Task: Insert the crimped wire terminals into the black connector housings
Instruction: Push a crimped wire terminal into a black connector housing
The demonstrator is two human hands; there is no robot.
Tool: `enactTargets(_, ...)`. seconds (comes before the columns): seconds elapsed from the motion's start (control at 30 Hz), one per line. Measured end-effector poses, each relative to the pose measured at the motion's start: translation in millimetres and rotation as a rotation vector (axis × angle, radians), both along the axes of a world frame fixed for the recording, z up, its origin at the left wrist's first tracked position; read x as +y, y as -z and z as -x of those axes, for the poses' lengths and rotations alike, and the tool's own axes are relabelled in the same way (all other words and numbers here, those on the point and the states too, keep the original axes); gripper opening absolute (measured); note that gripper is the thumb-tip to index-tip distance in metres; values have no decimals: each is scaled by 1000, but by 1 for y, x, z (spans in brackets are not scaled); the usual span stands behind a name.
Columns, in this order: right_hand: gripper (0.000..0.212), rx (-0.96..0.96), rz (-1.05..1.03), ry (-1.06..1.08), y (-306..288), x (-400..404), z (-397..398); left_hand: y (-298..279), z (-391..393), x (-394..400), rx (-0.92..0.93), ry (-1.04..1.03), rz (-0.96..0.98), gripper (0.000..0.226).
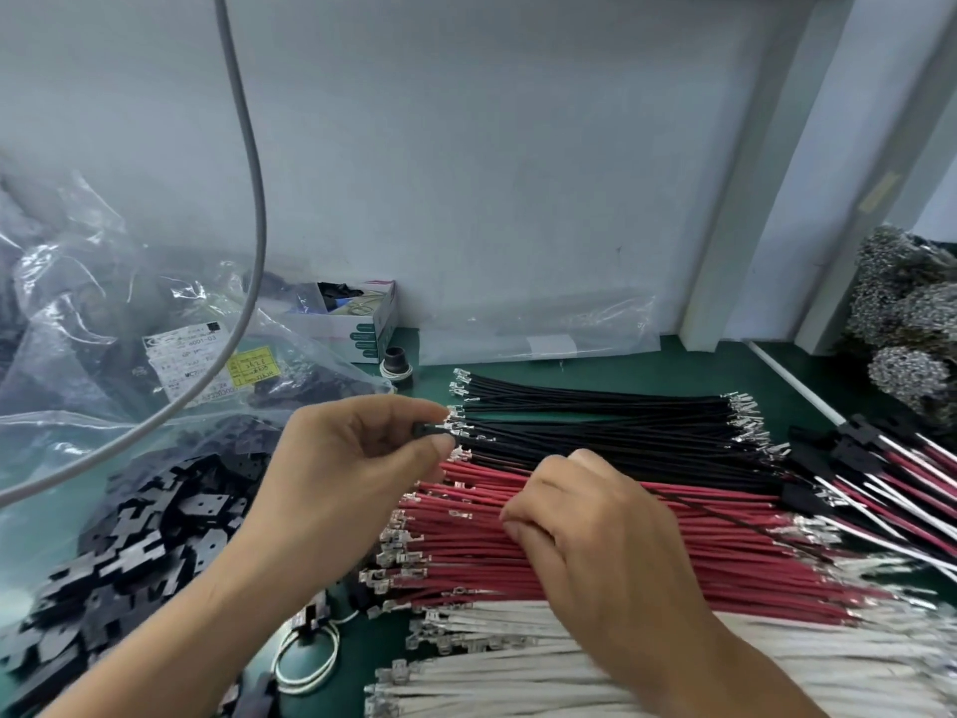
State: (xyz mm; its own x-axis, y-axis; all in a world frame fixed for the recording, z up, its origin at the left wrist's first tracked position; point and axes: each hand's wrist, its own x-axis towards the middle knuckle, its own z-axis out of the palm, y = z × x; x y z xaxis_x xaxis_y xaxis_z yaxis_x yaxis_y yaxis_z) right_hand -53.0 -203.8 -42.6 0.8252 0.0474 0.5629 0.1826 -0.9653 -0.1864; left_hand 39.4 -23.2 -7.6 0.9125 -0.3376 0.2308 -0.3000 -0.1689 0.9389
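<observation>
My left hand (357, 458) pinches a small black connector housing (425, 430) between thumb and forefinger, just left of the crimped ends of the black wires (595, 422). My right hand (585, 531) hovers over the red wires (621, 551) with fingers curled; a thin black wire (725, 518) runs out from under it to the right, and the grip itself is hidden. White wires (569, 665) lie nearest me. A heap of loose black housings (140, 541) fills the lower left.
Finished assemblies with housings (880, 469) lie at the right. Clear plastic bags (103, 323) with labels pile up at the left, a grey cable (248, 199) hangs down, and a small carton (362, 318) stands by the wall. Bundles of metal terminals (906, 313) sit far right.
</observation>
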Motion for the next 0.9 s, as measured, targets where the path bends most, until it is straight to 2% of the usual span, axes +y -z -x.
enactTargets(0.13,7,-31,-71,-23,-2,-3,1,7,3,7,78,-11,128,24)
enactTargets(0.23,18,-92,-208,-61,-2,-3,0,16,4,11,194,3,188,27)
enactTargets(0.47,23,-205,-265,-80,-2,0,2,21,1,17,375,158,330,32)
enactTargets(0.57,21,-235,-292,-86,-1,0,2,23,0,17,423,204,363,44)
enactTargets(0.9,23,-293,-50,-67,-10,-3,10,24,2,15,474,249,361,47)
